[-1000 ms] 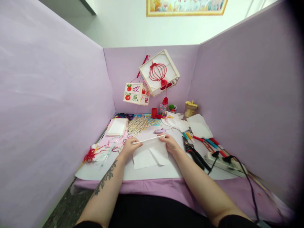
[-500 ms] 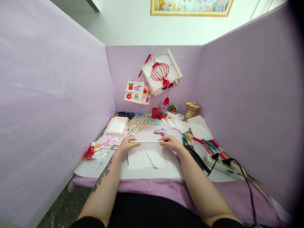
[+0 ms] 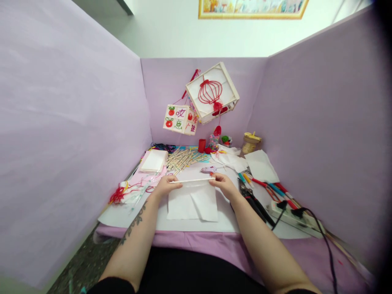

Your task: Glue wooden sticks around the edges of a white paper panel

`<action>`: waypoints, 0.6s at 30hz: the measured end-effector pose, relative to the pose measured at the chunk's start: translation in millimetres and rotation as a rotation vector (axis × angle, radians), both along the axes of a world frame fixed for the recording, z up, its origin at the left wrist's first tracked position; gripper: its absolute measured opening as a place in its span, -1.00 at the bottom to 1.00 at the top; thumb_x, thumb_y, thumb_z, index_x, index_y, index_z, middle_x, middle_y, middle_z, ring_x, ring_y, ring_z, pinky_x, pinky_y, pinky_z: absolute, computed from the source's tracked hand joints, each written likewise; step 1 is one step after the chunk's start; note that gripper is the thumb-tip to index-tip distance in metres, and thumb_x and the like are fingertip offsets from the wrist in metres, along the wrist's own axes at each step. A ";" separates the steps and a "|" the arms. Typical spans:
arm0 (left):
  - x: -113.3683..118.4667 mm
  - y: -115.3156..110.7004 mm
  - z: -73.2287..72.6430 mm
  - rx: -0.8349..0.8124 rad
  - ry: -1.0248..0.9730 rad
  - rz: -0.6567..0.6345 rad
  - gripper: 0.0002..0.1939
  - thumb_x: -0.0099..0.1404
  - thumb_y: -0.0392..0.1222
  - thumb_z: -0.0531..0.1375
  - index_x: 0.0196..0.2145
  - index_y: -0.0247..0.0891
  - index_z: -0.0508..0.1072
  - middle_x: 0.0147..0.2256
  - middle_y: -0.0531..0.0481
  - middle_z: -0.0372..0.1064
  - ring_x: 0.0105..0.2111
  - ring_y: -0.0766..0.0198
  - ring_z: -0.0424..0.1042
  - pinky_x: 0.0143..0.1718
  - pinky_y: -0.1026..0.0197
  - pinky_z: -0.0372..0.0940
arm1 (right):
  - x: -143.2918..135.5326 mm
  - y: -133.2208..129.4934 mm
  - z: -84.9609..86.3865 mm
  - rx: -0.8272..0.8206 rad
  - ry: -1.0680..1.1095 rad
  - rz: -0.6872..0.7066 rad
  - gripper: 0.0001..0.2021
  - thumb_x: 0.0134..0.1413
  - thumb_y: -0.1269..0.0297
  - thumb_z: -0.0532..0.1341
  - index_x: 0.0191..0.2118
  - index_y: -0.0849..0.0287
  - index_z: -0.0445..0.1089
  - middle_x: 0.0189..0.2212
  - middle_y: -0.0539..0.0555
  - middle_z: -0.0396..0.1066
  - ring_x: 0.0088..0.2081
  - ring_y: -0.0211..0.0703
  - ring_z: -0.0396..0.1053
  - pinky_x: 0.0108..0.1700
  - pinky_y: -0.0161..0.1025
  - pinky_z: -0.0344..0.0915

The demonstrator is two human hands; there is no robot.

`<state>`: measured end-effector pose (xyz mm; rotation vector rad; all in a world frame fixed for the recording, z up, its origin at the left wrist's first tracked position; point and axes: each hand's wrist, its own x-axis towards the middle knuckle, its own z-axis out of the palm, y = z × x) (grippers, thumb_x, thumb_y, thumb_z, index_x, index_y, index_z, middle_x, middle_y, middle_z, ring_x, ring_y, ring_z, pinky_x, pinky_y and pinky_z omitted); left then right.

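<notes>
White strip (image 3: 196, 180) has tilted slightly, right end higher. Left hand (image 3: 165, 186) and right hand (image 3: 225, 185) pinch its ends; likely aligning, next needs steadiness.

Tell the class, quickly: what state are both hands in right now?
Left hand: closed, holding one end of the thin white piece.
Right hand: closed, holding its other end.

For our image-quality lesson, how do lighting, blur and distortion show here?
Head view: left panel brighter than right panel; head view: blurred black patch along the right edge; head view: both panels look stretched, as through a wide lens.
</notes>
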<state>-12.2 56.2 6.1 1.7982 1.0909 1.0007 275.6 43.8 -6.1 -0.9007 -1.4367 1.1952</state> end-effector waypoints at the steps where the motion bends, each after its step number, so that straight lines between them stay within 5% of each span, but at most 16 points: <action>1: -0.6 0.7 -1.2 0.007 0.003 0.012 -0.69 -0.05 0.01 0.35 -0.60 -0.30 0.43 -0.57 0.07 0.27 -0.49 0.31 0.27 -0.42 0.27 0.10 | -1.9 -0.1 -0.3 -0.014 0.009 -0.002 -0.74 -0.26 0.12 0.40 -0.45 0.10 0.38 -0.51 -0.04 0.29 -0.45 -0.19 0.19 -0.30 -0.21 0.13; 4: -1.3 2.0 -5.0 0.035 0.036 0.019 -0.69 -0.02 0.03 0.34 -0.58 -0.29 0.44 -0.56 0.06 0.30 -0.47 0.29 0.28 -0.40 0.27 0.12 | -7.0 -0.5 -0.1 -0.007 -0.060 0.008 -0.70 -0.28 0.12 0.42 -0.35 0.08 0.45 -0.38 0.02 0.38 -0.36 -0.14 0.27 -0.24 -0.19 0.17; 10: 1.5 1.5 -9.2 0.052 0.044 -0.016 -0.71 -0.03 0.00 0.34 -0.59 -0.29 0.44 -0.53 0.04 0.34 -0.43 0.25 0.33 -0.34 0.24 0.19 | -10.7 -1.6 -0.7 0.099 -0.137 -0.031 -0.69 -0.34 0.12 0.44 -0.65 0.13 0.32 -0.59 -0.02 0.26 -0.44 -0.17 0.22 -0.31 -0.20 0.15; 14: 2.3 4.0 -9.9 0.017 -0.030 0.083 -0.71 -0.01 -0.01 0.33 -0.41 -0.28 0.51 -0.39 -0.02 0.45 -0.34 0.18 0.41 -0.30 0.22 0.24 | -13.4 2.0 -7.2 -0.129 0.011 -0.090 -0.68 -0.32 0.05 0.43 -0.59 0.12 0.34 -0.60 0.00 0.34 -0.48 -0.13 0.30 -0.32 -0.15 0.22; 18: 1.2 8.3 -12.5 0.057 -0.134 0.106 -0.38 -0.08 -0.12 0.37 0.00 -0.22 0.43 -0.05 -0.13 0.43 -0.13 0.12 0.42 -0.19 0.19 0.30 | -13.5 7.7 -14.0 -0.393 0.210 -0.082 -0.69 -0.26 0.03 0.39 -0.42 0.12 0.42 -0.48 0.10 0.47 -0.44 -0.02 0.42 -0.31 -0.08 0.31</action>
